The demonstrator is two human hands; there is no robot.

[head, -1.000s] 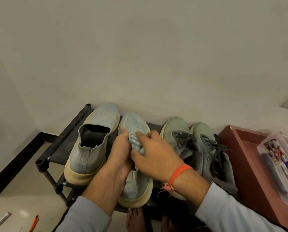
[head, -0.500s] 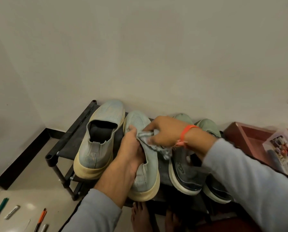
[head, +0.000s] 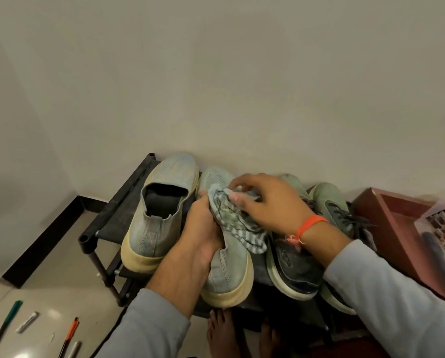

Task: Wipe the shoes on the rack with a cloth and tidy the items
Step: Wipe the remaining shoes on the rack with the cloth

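Head view: the knit shoe [head: 229, 267] lies on the rack [head: 107, 223], long axis near to far, toe at the wall. The left hand [head: 203, 233] grips its collar. The right hand [head: 265, 202], fingers curled, presses the striped cloth [head: 236, 226] onto its upper.

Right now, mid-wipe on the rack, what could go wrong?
1. The wiped slip-on shoe overhangs the rack front edge; pressure from the right hand might tip it off, though the left hand steadies it.
2. The cloth tail could drag on the neighbouring dark sneaker.
3. Pens on the floor: possible slip hazard.
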